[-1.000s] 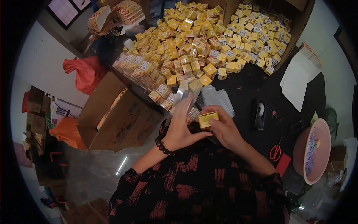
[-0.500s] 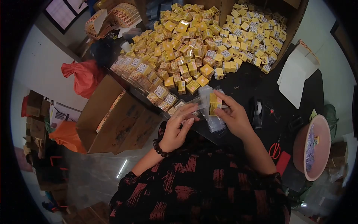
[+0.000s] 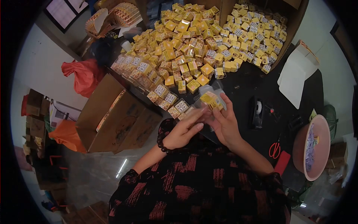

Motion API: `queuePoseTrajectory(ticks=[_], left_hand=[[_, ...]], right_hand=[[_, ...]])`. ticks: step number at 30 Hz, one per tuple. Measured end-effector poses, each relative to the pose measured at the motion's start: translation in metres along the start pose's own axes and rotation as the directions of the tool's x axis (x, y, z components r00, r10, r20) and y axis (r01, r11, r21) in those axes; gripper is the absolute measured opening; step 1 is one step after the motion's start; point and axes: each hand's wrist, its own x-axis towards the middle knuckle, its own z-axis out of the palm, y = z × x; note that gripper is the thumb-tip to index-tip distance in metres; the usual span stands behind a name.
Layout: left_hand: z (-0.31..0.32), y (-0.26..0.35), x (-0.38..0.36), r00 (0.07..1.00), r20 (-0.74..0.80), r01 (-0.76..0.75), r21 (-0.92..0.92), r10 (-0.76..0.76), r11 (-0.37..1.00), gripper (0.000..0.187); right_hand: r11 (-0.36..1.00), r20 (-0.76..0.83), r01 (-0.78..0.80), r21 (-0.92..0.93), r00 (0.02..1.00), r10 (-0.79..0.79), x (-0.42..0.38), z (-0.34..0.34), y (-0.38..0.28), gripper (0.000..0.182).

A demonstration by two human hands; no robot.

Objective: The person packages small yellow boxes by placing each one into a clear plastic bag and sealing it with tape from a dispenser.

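A small yellow printed box is held up in front of me, tilted, with clear plastic packaging around and behind it. My right hand grips the box from the right, thumb on its near side and fingers behind. From the left, my left hand presses its fingertips against the near edge of the plastic; they are slightly blurred. A beaded bracelet circles the left wrist. Just left of that hand, packed boxes with grey-and-white tops stand in a row along the table edge.
A big heap of yellow boxes covers the back of the table, beside a carton of smaller yellow-and-grey pieces. To the right are a tape dispenser, red-handled scissors and a pink basin. An open carton stands left.
The yellow box has tilted and shifted left. My right hand has moved left and down with it, and my left hand has come closer to it.
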Motion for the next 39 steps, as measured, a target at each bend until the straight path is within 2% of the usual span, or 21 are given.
queuePoseTrajectory(ticks=[1, 2, 3, 4, 5, 6, 7, 9, 10, 14, 17, 19, 20, 22, 26, 29, 32, 34, 35, 37, 39], left_hand=[[-0.005, 0.007, -0.001, 0.991, 0.13, -0.063, 0.172, 0.04, 0.983, 0.04], [-0.017, 0.013, -0.008, 0.957, 0.269, 0.101, 0.02, -0.103, 0.995, 0.037], [-0.03, 0.013, -0.02, 0.957, 0.271, 0.1, 0.019, -0.101, 0.995, 0.037], [-0.044, 0.012, -0.033, 0.93, 0.232, 0.29, 0.013, -0.286, 0.957, 0.036], [-0.05, 0.011, -0.039, 0.865, 0.193, 0.472, 0.001, -0.463, 0.882, 0.034], [-0.039, 0.02, -0.027, 0.971, -0.047, 0.238, 0.218, -0.234, 0.946, 0.033], [-0.024, 0.019, -0.019, 0.969, -0.054, 0.247, 0.216, -0.241, 0.945, 0.033], [-0.004, 0.013, -0.004, 0.948, -0.233, 0.158, -0.243, -0.215, 0.957, 0.035], [-0.006, 0.008, -0.002, 0.959, -0.189, 0.167, -0.221, -0.21, 0.961, 0.041], [-0.009, -0.008, -0.006, 0.982, -0.051, 0.17, -0.207, -0.184, 0.963, 0.047], [-0.006, -0.011, -0.005, 0.973, -0.092, 0.193, -0.196, -0.214, 0.961, 0.048], [-0.001, -0.013, -0.003, 0.965, -0.171, 0.125, -0.372, -0.2, 0.92, 0.047], [0.001, -0.013, -0.002, 0.964, -0.173, 0.127, -0.372, -0.203, 0.919, 0.047], [0.003, -0.014, -0.001, 0.969, -0.185, 0.124, -0.224, -0.167, 0.967, 0.048], [0.002, -0.015, 0.0, 0.971, -0.171, 0.144, -0.138, -0.167, 0.98, 0.051], [-0.002, -0.012, 0.002, 0.98, -0.109, 0.147, -0.15, -0.164, 0.978, 0.051], [-0.005, -0.016, 0.003, 0.983, -0.081, 0.148, -0.17, -0.164, 0.974, 0.052], [-0.007, -0.019, 0.004, 0.984, -0.08, 0.145, -0.18, -0.161, 0.973, 0.056], [-0.008, -0.018, 0.006, 0.983, -0.079, 0.147, -0.183, -0.164, 0.972, 0.056], [-0.01, -0.014, 0.011, 0.993, -0.029, 0.113, 0.037, -0.112, 0.993, 0.059], [-0.011, -0.017, 0.012, 0.989, -0.041, 0.141, -0.026, -0.142, 0.99, 0.058]], right_hand=[[0.91, 0.088, -0.203, 0.363, 0.979, 0.183, 0.001, -0.003, -0.002, 0.049], [0.911, 0.088, -0.198, 0.361, 0.98, 0.178, 0.004, -0.007, -0.001, 0.049], [0.972, 0.04, -0.029, 0.235, 0.999, 0.02, 0.007, -0.011, 0.002, 0.049], [0.985, 0.014, 0.14, 0.099, 0.99, -0.142, 0.008, -0.014, 0.004, 0.049], [0.985, 0.013, 0.139, 0.102, 0.99, -0.141, 0.007, -0.013, 0.003, 0.049], [0.992, 0.126, 0.124, -0.032, 0.985, -0.119, 0.003, -0.012, 0.001, 0.048], [0.979, 0.238, 0.122, -0.166, 0.968, -0.08, -0.001, -0.011, 0.001, 0.047], [0.975, 0.315, 0.089, -0.203, 0.949, -0.021, -0.004, -0.009, 0.002, 0.044], [0.968, 0.378, 0.061, -0.244, 0.925, 0.037, -0.003, -0.01, 0.001, 0.041], [0.922, 0.375, 0.136, -0.362, 0.927, 0.01, -0.005, -0.015, -0.005, 0.029], [0.951, 0.315, 0.142, -0.276, 0.948, -0.05, -0.005, -0.014, -0.003, 0.019], [0.99, 0.26, 0.131, -0.046, 0.959, -0.115, -0.002, -0.012, -0.005, 0.011], [0.991, 0.26, 0.128, -0.045, 0.959, -0.112, 0.001, -0.012, -0.006, 0.011], [0.982, 0.285, 0.013, -0.188, 0.958, 0.041, 0.007, -0.014, -0.011, 0.013], [0.953, 0.302, 0.086, -0.29, 0.953, 0.005, 0.012, -0.014, -0.013, 0.015], [0.985, 0.274, -0.005, -0.173, 0.96, 0.053, 0.013, -0.019, -0.011, 0.016], [0.956, 0.299, 0.009, -0.293, 0.951, 0.082, 0.015, -0.023, -0.014, 0.017], [0.926, 0.406, 0.143, -0.35, 0.914, 0.013, 0.017, -0.023, -0.018, 0.015], [0.926, 0.404, 0.14, -0.351, 0.915, 0.015, 0.018, -0.024, -0.017, 0.015], [0.91, 0.361, 0.09, -0.406, 0.93, 0.069, 0.021, -0.027, -0.017, 0.013], [0.888, 0.344, 0.065, -0.455, 0.933, 0.108, 0.025, -0.028, -0.016, 0.013]])
